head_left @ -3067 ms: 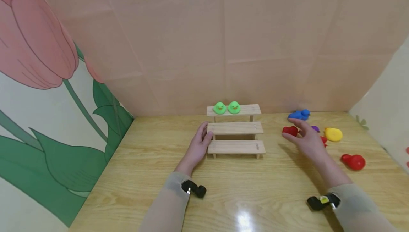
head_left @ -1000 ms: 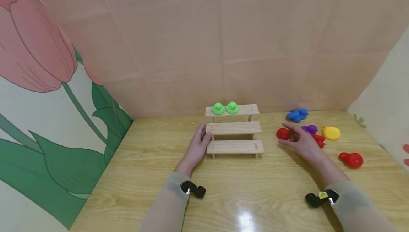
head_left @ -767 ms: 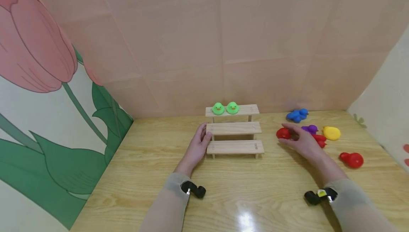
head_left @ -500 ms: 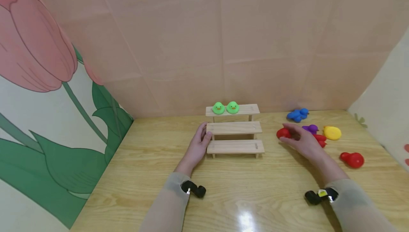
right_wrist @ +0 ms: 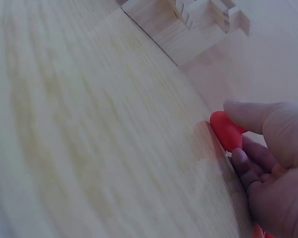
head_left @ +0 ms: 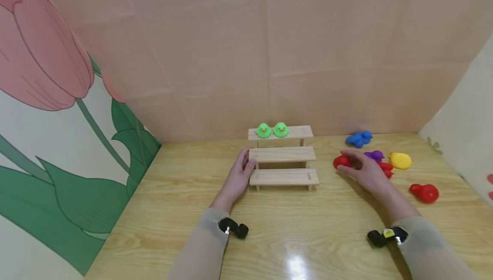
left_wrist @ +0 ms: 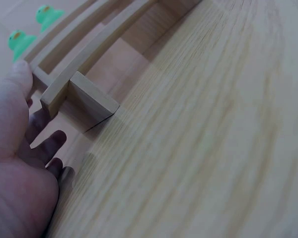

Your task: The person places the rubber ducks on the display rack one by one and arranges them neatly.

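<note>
A three-tier wooden stand (head_left: pixel 285 177) stands on the table, with two green toy ducks (head_left: pixel 272 131) on its top shelf. At its left end, my left hand (head_left: pixel 236 181) grips the middle shelf. The left wrist view has the thumb against the shelf end and the other fingers bent beside and below. To the right, my right hand (head_left: pixel 367 175) holds a small red toy duck (head_left: pixel 340 162) between thumb and fingers, low at the tabletop. In the right wrist view the red duck (right_wrist: pixel 226 133) sits between the thumb and fingertips; part of it is hidden.
Around the right hand lie a blue duck (head_left: pixel 359 139), a purple duck (head_left: pixel 375 156), a yellow duck (head_left: pixel 400 160) and another red duck (head_left: pixel 385 168), partly behind the hand. One more red duck (head_left: pixel 425 193) lies nearer the table's right side. A wall rises behind.
Since the earliest frame, my right hand has closed in on the red duck, which has turned and shifted slightly. Over the last second both hands stay almost still.
</note>
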`<state>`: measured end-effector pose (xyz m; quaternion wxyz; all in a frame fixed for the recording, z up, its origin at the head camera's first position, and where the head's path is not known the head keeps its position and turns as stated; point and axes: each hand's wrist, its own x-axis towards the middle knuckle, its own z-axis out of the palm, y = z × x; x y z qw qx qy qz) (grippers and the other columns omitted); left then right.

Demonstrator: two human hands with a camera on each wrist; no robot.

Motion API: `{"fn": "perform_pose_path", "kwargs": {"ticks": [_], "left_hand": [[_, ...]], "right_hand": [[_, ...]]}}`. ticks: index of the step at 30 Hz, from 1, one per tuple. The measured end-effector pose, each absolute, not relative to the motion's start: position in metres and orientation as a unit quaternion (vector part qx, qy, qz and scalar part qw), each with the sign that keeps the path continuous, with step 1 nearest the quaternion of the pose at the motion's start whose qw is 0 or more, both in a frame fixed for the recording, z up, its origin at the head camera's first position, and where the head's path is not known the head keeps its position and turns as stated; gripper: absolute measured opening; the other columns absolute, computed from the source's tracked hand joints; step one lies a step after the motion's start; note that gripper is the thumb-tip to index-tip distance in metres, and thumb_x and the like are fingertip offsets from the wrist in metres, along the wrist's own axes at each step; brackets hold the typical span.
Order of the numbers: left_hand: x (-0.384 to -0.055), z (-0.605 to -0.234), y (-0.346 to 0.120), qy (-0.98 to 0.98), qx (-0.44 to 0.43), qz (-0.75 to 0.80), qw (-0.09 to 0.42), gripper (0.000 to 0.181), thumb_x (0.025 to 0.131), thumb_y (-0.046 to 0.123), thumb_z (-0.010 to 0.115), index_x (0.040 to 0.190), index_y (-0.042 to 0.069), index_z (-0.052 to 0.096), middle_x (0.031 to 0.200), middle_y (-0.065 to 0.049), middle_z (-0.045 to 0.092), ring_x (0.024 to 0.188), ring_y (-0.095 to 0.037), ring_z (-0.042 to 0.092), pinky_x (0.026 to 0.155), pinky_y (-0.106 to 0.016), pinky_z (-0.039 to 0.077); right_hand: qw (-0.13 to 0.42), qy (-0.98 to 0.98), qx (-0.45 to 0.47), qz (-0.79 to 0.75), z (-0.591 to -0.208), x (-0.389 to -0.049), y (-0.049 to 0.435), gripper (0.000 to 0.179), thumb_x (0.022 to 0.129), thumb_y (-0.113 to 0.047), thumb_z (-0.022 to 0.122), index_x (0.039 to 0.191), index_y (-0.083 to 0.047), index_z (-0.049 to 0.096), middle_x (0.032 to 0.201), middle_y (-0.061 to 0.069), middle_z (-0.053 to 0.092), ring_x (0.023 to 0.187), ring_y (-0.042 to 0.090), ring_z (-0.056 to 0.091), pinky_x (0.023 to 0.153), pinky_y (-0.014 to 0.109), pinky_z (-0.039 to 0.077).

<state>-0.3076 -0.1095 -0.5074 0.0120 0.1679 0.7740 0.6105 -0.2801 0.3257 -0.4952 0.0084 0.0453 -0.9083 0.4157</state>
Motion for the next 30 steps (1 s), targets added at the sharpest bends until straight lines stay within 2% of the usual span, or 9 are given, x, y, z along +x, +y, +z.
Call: {"fn": "perform_pose_path", "kwargs": {"ticks": [8, 17, 26, 30], "left_hand": [[-0.308, -0.507, -0.110, 0.774, 0.174, 0.609, 0.012, 0.060, 0.118, 0.051, 0.050, 0.172, 0.031, 0.033, 0.170, -0.005, 0.047, 0.155, -0.023, 0.046, 0.126, -0.050, 0.039], [-0.309, -0.505, -0.109, 0.776, 0.173, 0.606, 0.012, 0.062, 0.118, 0.052, 0.049, 0.173, 0.030, 0.032, 0.170, -0.004, 0.048, 0.154, -0.021, 0.047, 0.126, -0.048, 0.039], [-0.309, -0.507, -0.110, 0.771, 0.175, 0.612, 0.015, 0.063, 0.118, 0.051, 0.050, 0.173, 0.030, 0.031, 0.171, -0.005, 0.047, 0.155, -0.023, 0.046, 0.127, -0.050, 0.038], [-0.309, -0.508, -0.109, 0.770, 0.174, 0.614, 0.015, 0.061, 0.118, 0.050, 0.050, 0.173, 0.031, 0.032, 0.171, -0.005, 0.047, 0.155, -0.022, 0.046, 0.127, -0.050, 0.038]], "right_hand": [[0.021, -0.905, 0.041, 0.423, -0.497, -0.281, 0.324, 0.073, 0.107, -0.050, 0.073, 0.163, -0.008, 0.051, 0.155, 0.027, 0.055, 0.139, 0.050, 0.051, 0.114, 0.071, 0.041], [0.033, -0.904, 0.031, 0.426, -0.496, -0.281, 0.323, 0.072, 0.107, -0.051, 0.073, 0.160, -0.007, 0.053, 0.149, 0.025, 0.060, 0.132, 0.044, 0.056, 0.105, 0.054, 0.047], [0.020, -0.885, 0.001, 0.465, -0.488, -0.276, 0.317, 0.082, 0.104, -0.060, 0.072, 0.166, -0.012, 0.047, 0.158, 0.028, 0.053, 0.145, 0.054, 0.048, 0.114, 0.070, 0.045], [0.022, -0.879, 0.006, 0.476, -0.480, -0.274, 0.312, 0.083, 0.104, -0.062, 0.071, 0.167, -0.015, 0.046, 0.162, 0.025, 0.050, 0.148, 0.055, 0.045, 0.115, 0.072, 0.044]]}}
